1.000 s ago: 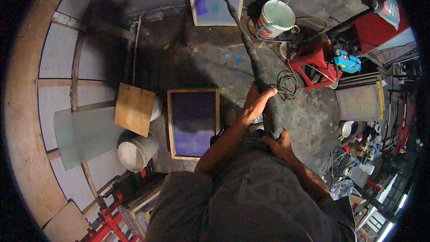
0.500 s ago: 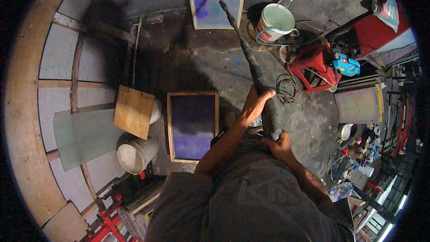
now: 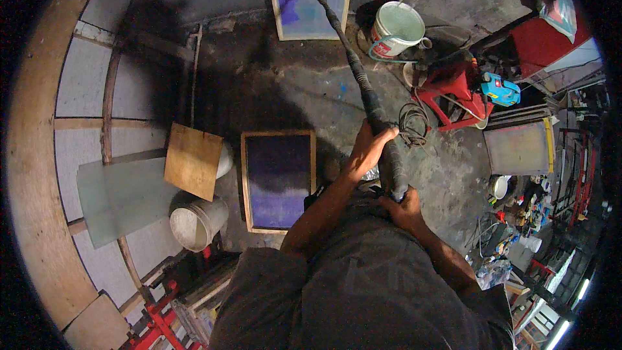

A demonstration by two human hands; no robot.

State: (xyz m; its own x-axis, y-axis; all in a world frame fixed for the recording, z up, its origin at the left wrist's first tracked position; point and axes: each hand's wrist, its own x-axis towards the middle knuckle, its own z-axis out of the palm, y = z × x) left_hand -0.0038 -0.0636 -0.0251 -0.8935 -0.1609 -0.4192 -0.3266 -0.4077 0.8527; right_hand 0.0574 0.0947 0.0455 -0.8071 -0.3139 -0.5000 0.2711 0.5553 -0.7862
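Observation:
A long black spray lance (image 3: 365, 84) with a ribbed body points away from me, its tip in front of a framed screen (image 3: 308, 6) with a purple patch that stands against the back wall. My left hand (image 3: 370, 150) is closed around the lance's middle, thumb across the top. My right hand (image 3: 405, 204) grips its near end by my waist, the fingers partly hidden. A faint pale mark shows on the screen above the tip; whether it is spray I cannot tell. A second wooden-framed screen (image 3: 278, 181), dark purple, lies lower left of my left hand.
At right are a white water bucket (image 3: 402, 26), red stool (image 3: 446, 91), blue machine (image 3: 502, 89), coiled hose (image 3: 413, 126) and leaning frames (image 3: 518, 149). At left are a wooden board (image 3: 192, 162), glass sheet (image 3: 123, 198) and tipped white bucket (image 3: 191, 223).
The lance tip dipped slightly half a second ago and is now higher again, a little left of where it was. Both hands keep their grip and moved slightly with it.

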